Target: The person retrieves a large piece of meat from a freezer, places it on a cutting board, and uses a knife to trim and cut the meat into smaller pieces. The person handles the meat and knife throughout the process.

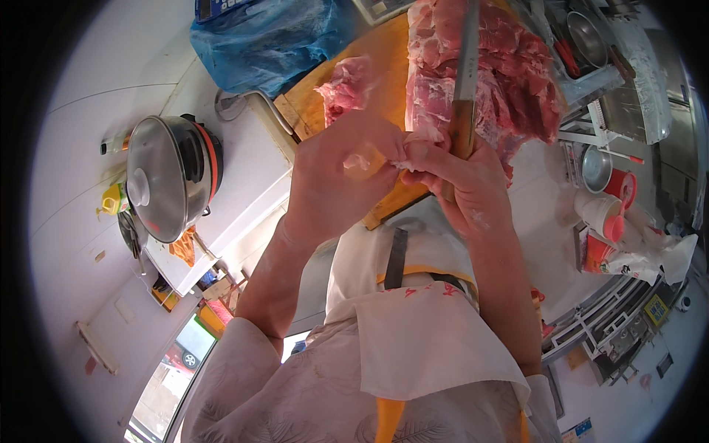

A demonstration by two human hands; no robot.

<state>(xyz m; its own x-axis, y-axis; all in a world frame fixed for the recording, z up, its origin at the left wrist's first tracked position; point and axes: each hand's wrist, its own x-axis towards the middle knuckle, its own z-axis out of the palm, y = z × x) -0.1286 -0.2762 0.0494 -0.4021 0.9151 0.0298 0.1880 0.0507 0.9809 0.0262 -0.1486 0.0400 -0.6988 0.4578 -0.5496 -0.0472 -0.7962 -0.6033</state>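
A large slab of raw meat point(509, 72) lies on a wooden cutting board point(382, 55), with a smaller raw meat piece point(349, 83) to its left. My right hand point(476, 188) holds a wooden-handled knife point(464, 116), its blade pointing away from me over the slab. The same hand also pinches a small piece of raw meat point(429, 138) between thumb and fingers. My left hand point(343, 171) meets it there, its fingertips pinching the edge of that small piece. A pale scrap point(356, 161) shows within the curl of my left hand.
A blue plastic bag point(271, 44) lies beyond the board at the left. Further left stands an electric pan with a glass lid point(160, 177). Metal bowls point(597, 169), white cups point(598, 210) and a rack point(592, 124) are at the right.
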